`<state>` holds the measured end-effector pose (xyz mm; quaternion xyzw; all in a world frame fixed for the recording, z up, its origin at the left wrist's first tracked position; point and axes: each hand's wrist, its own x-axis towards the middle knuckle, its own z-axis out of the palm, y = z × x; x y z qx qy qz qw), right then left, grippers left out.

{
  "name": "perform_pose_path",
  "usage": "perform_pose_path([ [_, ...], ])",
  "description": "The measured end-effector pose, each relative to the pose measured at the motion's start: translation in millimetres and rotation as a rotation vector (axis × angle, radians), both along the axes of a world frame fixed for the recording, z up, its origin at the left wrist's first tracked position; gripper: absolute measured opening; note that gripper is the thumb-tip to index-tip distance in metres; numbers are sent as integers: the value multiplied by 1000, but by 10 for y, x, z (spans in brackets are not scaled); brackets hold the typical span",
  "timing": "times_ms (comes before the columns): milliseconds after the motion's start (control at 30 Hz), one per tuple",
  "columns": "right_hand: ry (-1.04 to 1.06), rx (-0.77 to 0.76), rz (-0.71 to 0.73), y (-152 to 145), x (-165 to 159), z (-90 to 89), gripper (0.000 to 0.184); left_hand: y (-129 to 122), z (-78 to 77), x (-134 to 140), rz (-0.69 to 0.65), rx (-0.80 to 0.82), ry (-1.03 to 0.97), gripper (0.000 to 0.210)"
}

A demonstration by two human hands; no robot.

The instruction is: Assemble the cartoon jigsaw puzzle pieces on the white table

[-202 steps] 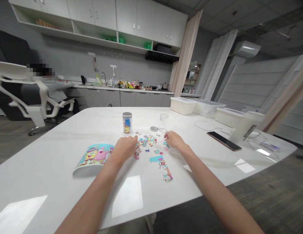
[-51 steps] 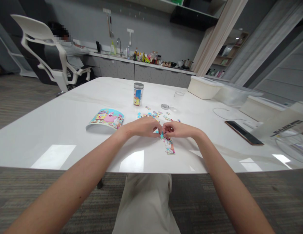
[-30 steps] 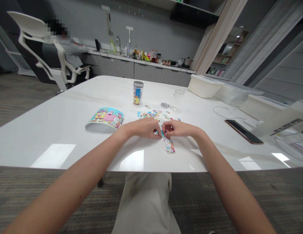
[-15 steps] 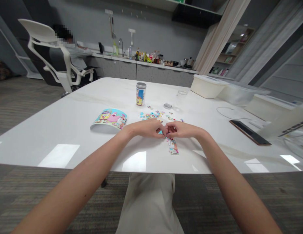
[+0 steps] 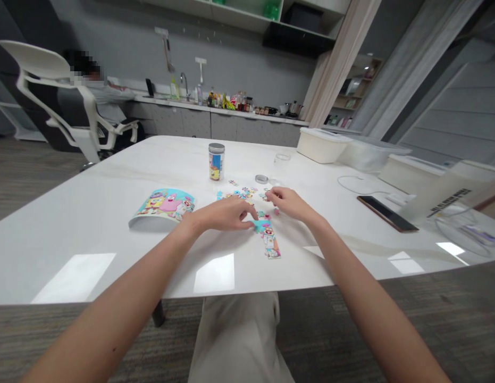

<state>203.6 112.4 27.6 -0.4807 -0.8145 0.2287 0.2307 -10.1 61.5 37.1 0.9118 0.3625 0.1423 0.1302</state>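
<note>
A narrow strip of joined jigsaw puzzle [image 5: 271, 243] lies flat on the table, printed with a cartoon figure in white and a blue top. My left hand [image 5: 227, 214] rests at its upper left, with thumb and forefinger apart and touching the blue pieces. Farther up, my right hand [image 5: 289, 203] hovers by the loose puzzle pieces [image 5: 243, 192], fingers curled together; whatever they hold is hidden. A single pink piece [image 5: 276, 211] lies below that hand. To the left sits a curved picture sheet [image 5: 165, 205] showing cartoon characters.
Behind the pieces stands a clear jar with a metal lid [image 5: 216, 162]. A loose silver lid [image 5: 261, 179] lies to its right. Storage boxes [image 5: 322, 145], a cable and a dark phone-like slab [image 5: 386, 213] occupy the right side. A person sits in a white chair [image 5: 77, 96] at back left.
My right hand has moved away from the strip, up and right to the loose pieces. The left hand has stayed by the strip, its fingers parted. The camera view has shifted.
</note>
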Motion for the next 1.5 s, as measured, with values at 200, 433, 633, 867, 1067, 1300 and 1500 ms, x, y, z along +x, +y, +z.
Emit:
perform_pose_path([
  [200,-159,101,-371,115,123,-54,12,67,72,-135,651,302,107,27],
  [433,-317,40,-308,138,208,-115,15,76,-24,-232,727,258,475,31],
  [633,-325,66,-269,162,243,-116,17,72,-26,-208,745,232,501,31],
  [867,-262,47,115,54,155,-34,17,68,-20,-178,751,233,516,31],
  [1067,-252,-50,176,-13,114,10,14,63,-17,-171,757,215,512,30],
  [1300,-246,-86,204,-12,97,3,13,62,-10,-165,751,204,507,30],
  [1500,-260,-121,204,-16,116,17,13,73,-30,-175,743,220,505,29],
])
